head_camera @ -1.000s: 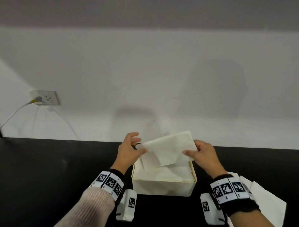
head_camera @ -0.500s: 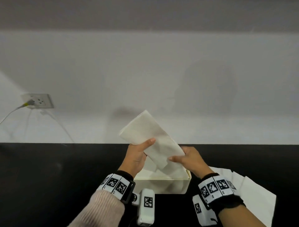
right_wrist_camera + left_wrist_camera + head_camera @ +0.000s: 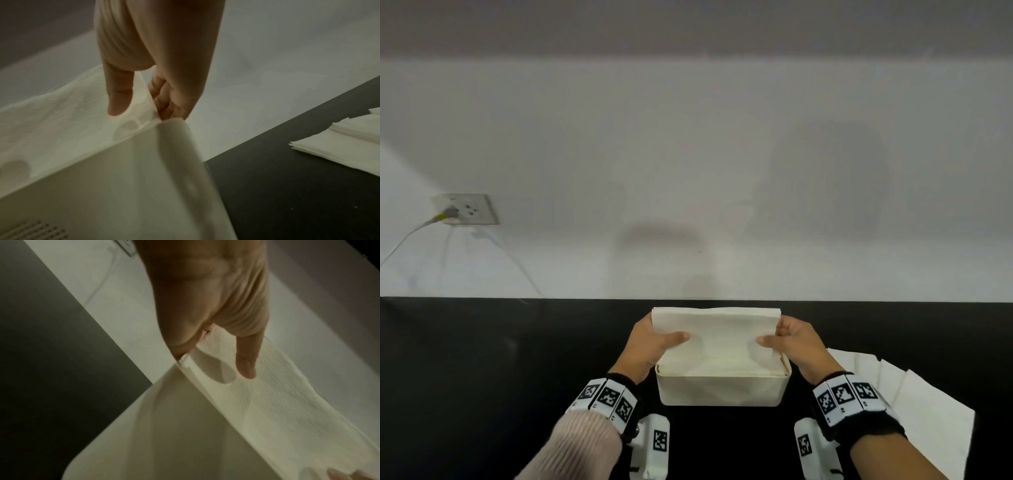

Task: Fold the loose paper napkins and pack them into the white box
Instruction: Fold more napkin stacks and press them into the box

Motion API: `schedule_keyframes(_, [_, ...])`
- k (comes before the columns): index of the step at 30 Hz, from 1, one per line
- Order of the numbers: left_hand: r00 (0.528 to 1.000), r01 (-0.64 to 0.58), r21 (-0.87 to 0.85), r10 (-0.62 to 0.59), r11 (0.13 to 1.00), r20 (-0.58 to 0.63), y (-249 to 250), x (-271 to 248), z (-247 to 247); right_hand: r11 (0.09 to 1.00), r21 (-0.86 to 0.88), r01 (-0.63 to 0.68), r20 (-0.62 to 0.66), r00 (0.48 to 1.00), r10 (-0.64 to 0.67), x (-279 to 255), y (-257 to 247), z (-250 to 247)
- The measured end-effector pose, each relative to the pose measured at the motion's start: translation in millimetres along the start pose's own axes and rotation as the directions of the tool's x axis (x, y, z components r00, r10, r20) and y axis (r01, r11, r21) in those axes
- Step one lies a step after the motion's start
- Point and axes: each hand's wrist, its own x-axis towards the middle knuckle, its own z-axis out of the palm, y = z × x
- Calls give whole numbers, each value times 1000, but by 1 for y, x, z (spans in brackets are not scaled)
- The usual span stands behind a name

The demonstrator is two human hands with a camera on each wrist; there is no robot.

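Observation:
A folded white napkin (image 3: pixel 717 330) is stretched flat over the open top of the white box (image 3: pixel 722 390), which stands on the black table near its front. My left hand (image 3: pixel 654 342) pinches the napkin's left end, thumb on top, fingers beneath. My right hand (image 3: pixel 792 341) pinches the right end the same way. In the left wrist view the thumb (image 3: pixel 247 363) presses on the embossed napkin (image 3: pixel 277 402) above the box wall (image 3: pixel 164 434). The right wrist view shows my right thumb (image 3: pixel 119 99) on the napkin (image 3: pixel 61 123) and the fingers curled behind its edge.
A loose stack of unfolded white napkins (image 3: pixel 928 407) lies on the black table (image 3: pixel 500 377) right of the box, also visible as napkins (image 3: pixel 349 146) in the right wrist view. A wall socket (image 3: pixel 465 209) with a plugged cable sits at the back left.
The napkin was held tilted up above the box; now both hands have turned it level and lowered it onto the box opening, one hand at each end.

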Motion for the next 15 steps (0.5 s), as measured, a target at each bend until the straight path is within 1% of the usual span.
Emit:
schedule_keyframes(4, [1000, -24, -63, 23, 998, -21, 2, 0, 6, 999, 34, 27, -48, 998, -26, 0, -8, 3])
schedule_keyframes(7, [999, -43, -92, 40, 995, -26, 5, 2, 5, 995, 72, 68, -34, 997, -66, -1, -15, -2])
schedule_keyframes(11, [999, -43, 35, 43, 998, -15, -2, 2, 10, 999, 1, 34, -8, 999, -34, -3, -7, -1])
schedule_keyframes(13, [999, -42, 42, 43, 998, -21, -4, 3, 14, 1000, -10, 24, -25, 999, -25, -3, -5, 0])
schedule_keyframes(15, [998, -62, 42, 63, 997, -30, -1, 3, 14, 999, 10, 41, -52, 998, -41, -3, -9, -1])
